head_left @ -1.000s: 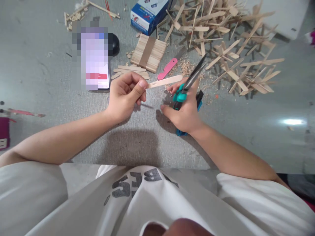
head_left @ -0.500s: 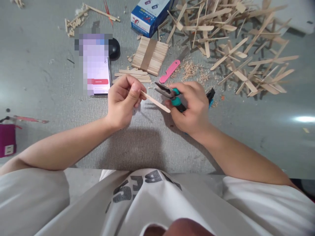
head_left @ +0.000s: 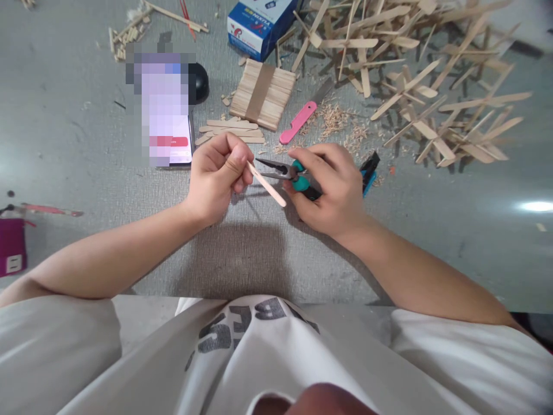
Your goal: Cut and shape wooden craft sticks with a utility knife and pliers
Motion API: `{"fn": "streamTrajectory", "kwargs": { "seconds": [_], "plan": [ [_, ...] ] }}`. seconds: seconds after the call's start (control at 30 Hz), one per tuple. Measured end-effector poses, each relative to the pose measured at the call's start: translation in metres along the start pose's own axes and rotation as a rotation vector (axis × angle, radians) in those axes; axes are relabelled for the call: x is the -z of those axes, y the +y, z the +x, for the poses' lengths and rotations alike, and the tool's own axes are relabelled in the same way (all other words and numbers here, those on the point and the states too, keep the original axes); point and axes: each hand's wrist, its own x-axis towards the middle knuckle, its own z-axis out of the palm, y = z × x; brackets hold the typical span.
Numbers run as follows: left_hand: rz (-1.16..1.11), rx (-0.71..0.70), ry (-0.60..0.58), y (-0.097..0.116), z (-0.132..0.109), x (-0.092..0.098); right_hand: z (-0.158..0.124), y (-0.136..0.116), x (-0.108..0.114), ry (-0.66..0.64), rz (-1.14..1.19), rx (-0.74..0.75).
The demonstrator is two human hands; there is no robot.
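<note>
Between thumb and fingers, my left hand (head_left: 220, 176) pinches one end of a wooden craft stick (head_left: 270, 188), whose free end slants down to the right. A small notch or slit seems to show near the pinched end. My right hand (head_left: 330, 187) is closed around a pair of long-nose pliers (head_left: 298, 177) with teal and black handles. The pliers' jaws are spread and point left, close to the stick; whether they touch it I cannot tell. Behind my hands lie several loose craft sticks (head_left: 235, 131) and a banded bundle of sticks (head_left: 262, 95).
A pink folding knife (head_left: 299, 122) lies beside wood shavings (head_left: 334, 118). Crossed-stick assemblies (head_left: 415, 92) heap at the back right. A phone (head_left: 170, 115), a blue-and-white box (head_left: 254, 29), a black-and-blue tool (head_left: 369, 173) and a purple object (head_left: 12, 246) are also on the table.
The pliers have moved left toward my left hand, with their jaws now wider apart. The craft stick has tilted more steeply downward. My left hand has hardly shifted.
</note>
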Motion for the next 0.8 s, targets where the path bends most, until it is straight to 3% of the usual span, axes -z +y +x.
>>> {"fn": "streamTrajectory", "kwargs": {
  "seconds": [0.13, 0.47, 0.63, 0.7, 0.8],
  "plan": [
    [-0.013, 0.112, 0.03, 0.001, 0.001, -0.001, -0.002, 0.002, 0.0, -0.023, -0.054, 0.01],
    [-0.208, 0.469, -0.039, 0.013, 0.002, -0.01, -0.005, 0.004, -0.002, -0.012, -0.138, 0.015],
    [-0.321, 0.746, -0.121, 0.019, 0.01, -0.005, -0.003, 0.004, -0.002, -0.038, -0.158, -0.005],
    [-0.336, 0.764, -0.142, 0.019, 0.012, -0.003, -0.003, 0.004, -0.002, -0.044, -0.155, 0.002],
    [-0.267, 0.634, -0.12, 0.014, 0.011, 0.0, -0.002, 0.007, -0.003, -0.048, -0.136, 0.036]
  ]
}}
